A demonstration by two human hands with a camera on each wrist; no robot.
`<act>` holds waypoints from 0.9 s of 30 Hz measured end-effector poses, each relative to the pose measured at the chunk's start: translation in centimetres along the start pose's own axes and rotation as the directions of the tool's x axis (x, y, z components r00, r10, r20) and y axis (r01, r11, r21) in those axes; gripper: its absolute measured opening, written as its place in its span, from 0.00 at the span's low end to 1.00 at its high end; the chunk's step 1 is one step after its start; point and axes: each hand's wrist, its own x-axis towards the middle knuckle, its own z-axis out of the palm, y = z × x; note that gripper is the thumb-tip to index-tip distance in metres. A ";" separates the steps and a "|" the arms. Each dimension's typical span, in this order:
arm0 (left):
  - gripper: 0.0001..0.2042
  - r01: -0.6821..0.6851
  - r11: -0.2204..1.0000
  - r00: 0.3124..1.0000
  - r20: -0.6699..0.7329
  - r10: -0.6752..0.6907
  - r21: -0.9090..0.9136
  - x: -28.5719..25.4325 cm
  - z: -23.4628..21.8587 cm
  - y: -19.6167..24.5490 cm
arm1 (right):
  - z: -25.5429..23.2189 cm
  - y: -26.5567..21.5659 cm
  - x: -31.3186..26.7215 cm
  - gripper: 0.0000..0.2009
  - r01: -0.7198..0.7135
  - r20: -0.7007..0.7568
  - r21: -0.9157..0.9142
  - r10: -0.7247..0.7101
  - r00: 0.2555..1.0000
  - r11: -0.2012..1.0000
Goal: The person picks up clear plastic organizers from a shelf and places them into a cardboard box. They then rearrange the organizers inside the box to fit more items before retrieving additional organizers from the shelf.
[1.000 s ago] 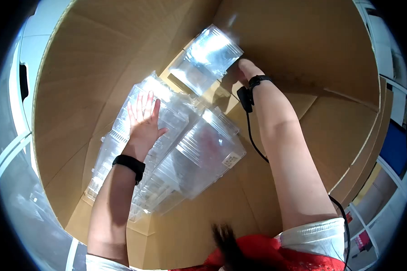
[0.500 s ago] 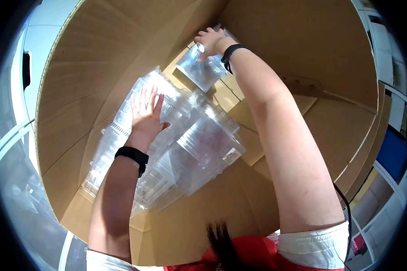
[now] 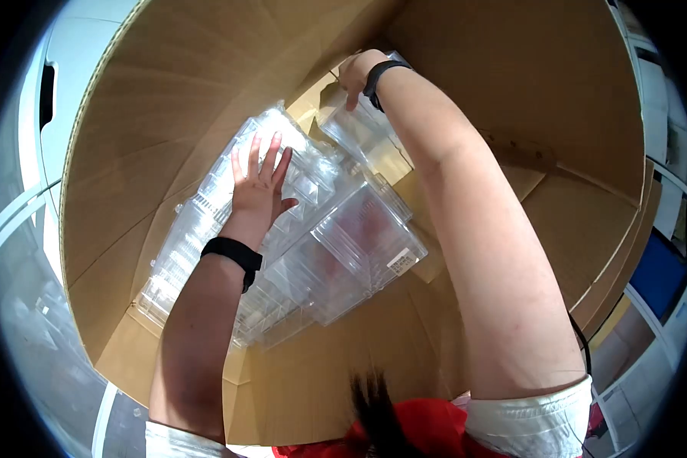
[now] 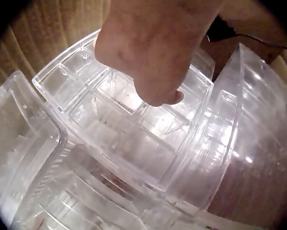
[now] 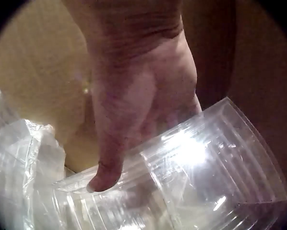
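Clear plastic boxes (image 3: 359, 237) lie stacked inside a large cardboard box. My left hand (image 3: 259, 191) rests on the left-hand stack with its fingers spread; the left wrist view shows that hand (image 4: 148, 57) over a clear divided tray (image 4: 124, 129). At the far corner, my right hand (image 3: 361, 76) grips the edge of another clear container (image 3: 362, 133). In the right wrist view the thumb of the right hand (image 5: 138, 105) lies on the near side of the clear container (image 5: 201, 167), while its other fingers are hidden behind the rim.
Tall cardboard walls (image 3: 153, 114) surround the boxes on all sides. The cardboard floor (image 3: 427, 252) shows to the right of the stacks. Crinkled clear plastic (image 5: 33, 163) lies left of the right hand in the right wrist view. White shelving frames (image 3: 664, 328) stand outside.
My right hand has moved from the right side of the far container over to its far edge and now grips it. The container has shifted slightly right. The left hand stays on the stack.
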 end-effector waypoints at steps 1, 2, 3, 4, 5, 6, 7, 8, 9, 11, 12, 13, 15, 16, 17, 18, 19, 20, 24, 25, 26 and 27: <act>0.44 0.004 1.000 1.000 0.012 -0.004 -0.004 -0.1 -0.1 0.0 | -0.5 -0.1 -0.1 0.30 0.012 0.066 -0.025 -0.010 0.998 1.000; 0.44 0.006 1.000 1.000 0.017 -0.005 -0.011 0.0 -0.2 0.1 | -0.4 0.1 0.4 0.31 0.002 0.098 0.034 -0.006 0.995 0.999; 0.44 0.007 1.000 1.000 0.024 -0.006 -0.015 0.0 -0.2 0.1 | 0.1 0.5 1.2 0.33 -0.009 0.129 0.096 -0.004 0.992 0.995; 0.44 0.010 1.000 1.000 0.029 -0.010 -0.018 0.0 -0.1 0.1 | 0.3 0.7 1.4 0.34 -0.021 0.158 0.155 -0.003 0.988 0.988; 0.44 0.012 1.000 1.000 0.017 -0.011 -0.023 0.0 0.0 0.0 | 0.8 0.3 1.7 0.36 -0.036 0.057 0.113 0.030 0.998 0.993; 0.44 0.011 1.000 1.000 0.007 -0.011 -0.026 0.0 0.2 0.1 | 1.3 -0.1 1.8 0.38 -0.059 -0.045 0.075 0.062 0.997 0.995; 0.44 0.009 1.000 1.000 -0.001 -0.009 -0.029 0.0 0.4 0.1 | 1.8 -0.5 2.0 0.40 -0.089 -0.145 0.042 0.094 0.985 0.995; 0.43 0.011 0.999 1.000 0.003 -0.011 -0.031 0.1 0.3 0.0 | 1.6 -1.4 2.3 0.39 -0.099 -0.161 -0.016 0.095 0.982 0.995; 0.43 0.011 0.999 1.000 0.009 -0.010 -0.032 0.1 0.3 0.0 | 1.4 -1.5 2.3 0.38 -0.075 -0.146 -0.009 0.072 0.987 0.997; 0.43 0.007 0.999 0.999 0.041 -0.006 -0.037 0.0 -0.1 0.1 | 0.0 -1.7 0.5 0.36 -0.031 -0.115 0.011 0.032 0.993 0.999; 0.42 0.008 0.999 0.998 0.065 -0.005 -0.043 -0.1 -0.4 0.1 | 0.4 -1.3 0.7 0.36 -0.052 -0.150 0.079 0.064 0.987 0.995; 0.42 0.009 0.999 0.996 0.086 -0.005 -0.050 0.0 -0.6 0.1 | 1.1 -0.5 1.2 0.36 -0.073 -0.183 0.145 0.099 0.978 0.987; 0.43 0.027 1.000 0.997 0.077 -0.027 0.004 0.2 0.2 0.2 | 3.1 0.9 1.0 0.26 -0.046 -0.377 0.270 0.150 0.914 0.962; 0.43 0.039 0.999 0.997 0.069 -0.041 0.033 0.3 0.4 0.1 | 5.0 1.9 1.0 0.24 -0.026 -0.635 0.247 0.182 0.751 0.969; 0.43 0.040 0.999 0.996 0.073 -0.043 0.034 0.3 0.3 0.1 | 7.6 2.9 1.3 0.23 -0.013 -0.834 0.216 0.191 0.518 0.976; 0.43 0.042 0.999 0.996 0.077 -0.045 0.035 0.3 0.2 0.2 | 9.1 3.9 1.1 0.21 -0.011 -0.955 0.180 0.177 0.237 0.984; 0.43 0.044 0.998 0.996 0.080 -0.047 0.035 0.3 0.1 0.2 | 9.6 3.7 -0.6 0.20 0.000 -0.775 0.568 0.535 0.336 0.823; 0.43 0.045 0.998 0.996 0.078 -0.048 0.038 0.2 0.2 0.2 | 10.2 3.3 -2.4 0.20 -0.034 -0.455 0.855 0.781 0.428 0.517; 0.43 0.043 0.998 0.997 0.068 -0.046 0.040 0.2 0.3 0.2 | 15.5 4.2 -2.0 0.26 0.096 0.380 0.873 0.789 0.482 -0.479; 0.43 0.048 0.998 0.996 0.073 -0.051 0.040 0.2 0.2 0.2 | 17.4 4.0 -0.7 0.28 0.253 0.509 0.681 0.693 0.511 -0.687; 0.43 0.050 0.998 0.995 0.082 -0.053 0.041 0.2 0.1 0.3 | 20.5 4.0 1.3 0.28 0.354 0.417 0.558 0.623 0.662 -0.750; 0.44 0.010 1.000 0.994 0.112 -0.012 0.018 0.1 -0.5 0.2 | 21.4 3.2 1.6 0.27 0.354 0.370 0.608 0.648 0.666 -0.710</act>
